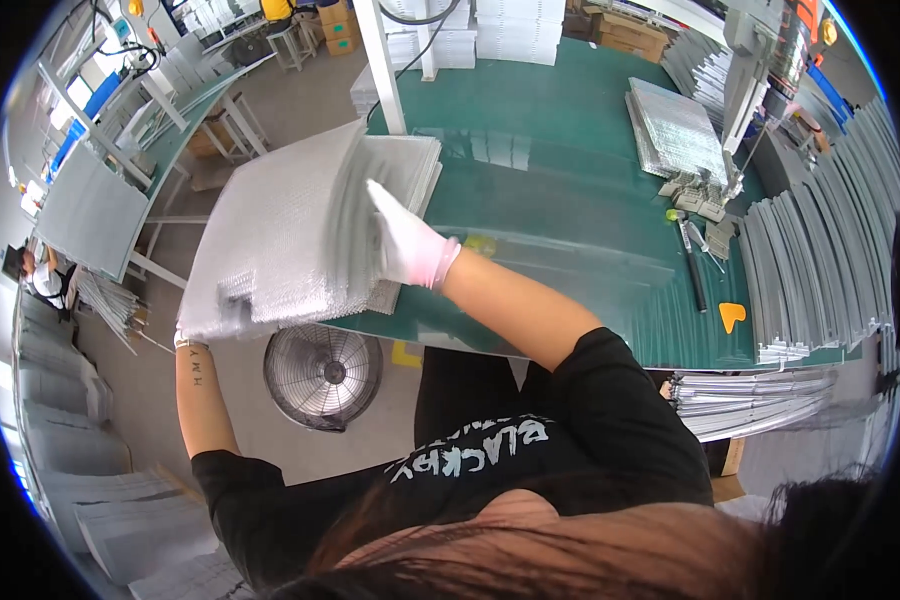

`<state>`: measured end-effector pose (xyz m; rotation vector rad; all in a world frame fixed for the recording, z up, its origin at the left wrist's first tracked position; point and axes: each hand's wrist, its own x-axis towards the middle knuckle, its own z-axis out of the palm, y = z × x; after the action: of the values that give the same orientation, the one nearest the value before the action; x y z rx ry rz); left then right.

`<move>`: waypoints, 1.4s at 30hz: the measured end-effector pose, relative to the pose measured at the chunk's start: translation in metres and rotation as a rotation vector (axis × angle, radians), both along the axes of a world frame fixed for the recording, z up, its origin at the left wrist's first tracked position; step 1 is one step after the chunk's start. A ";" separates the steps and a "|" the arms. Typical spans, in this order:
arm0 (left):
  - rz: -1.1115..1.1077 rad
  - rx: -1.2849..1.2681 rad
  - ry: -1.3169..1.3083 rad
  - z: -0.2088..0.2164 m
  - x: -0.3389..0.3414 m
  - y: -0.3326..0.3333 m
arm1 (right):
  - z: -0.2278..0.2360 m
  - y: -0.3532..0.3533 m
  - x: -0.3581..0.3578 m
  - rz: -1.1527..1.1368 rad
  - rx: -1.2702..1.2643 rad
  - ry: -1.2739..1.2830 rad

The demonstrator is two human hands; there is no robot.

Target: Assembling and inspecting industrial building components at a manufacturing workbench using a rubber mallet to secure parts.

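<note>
The stack of silver panels (270, 220) jutted past the left end of the green worktop (560, 210). The left hand (181, 337), mostly hidden at its near-left corner, had an unclear grip; the gloved right hand (407, 243), fingers outstretched, was at its right side.

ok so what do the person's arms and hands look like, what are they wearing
The right hand wears a white glove, pinkish at the cuff. The left hand is mostly hidden; a little white shows by its wrist. Both sleeves are short and black. Dark lettering marks the left forearm.
</note>
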<state>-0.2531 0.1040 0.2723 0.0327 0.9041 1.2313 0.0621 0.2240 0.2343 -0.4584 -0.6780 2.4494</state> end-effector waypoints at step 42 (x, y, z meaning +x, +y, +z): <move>-0.420 0.816 0.811 0.004 0.214 0.182 | 0.006 0.072 0.294 -0.351 0.405 0.096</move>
<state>-0.0388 0.2862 0.2758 1.3828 0.9355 1.1057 0.3559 0.2964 0.2400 -0.2686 -0.9374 1.9306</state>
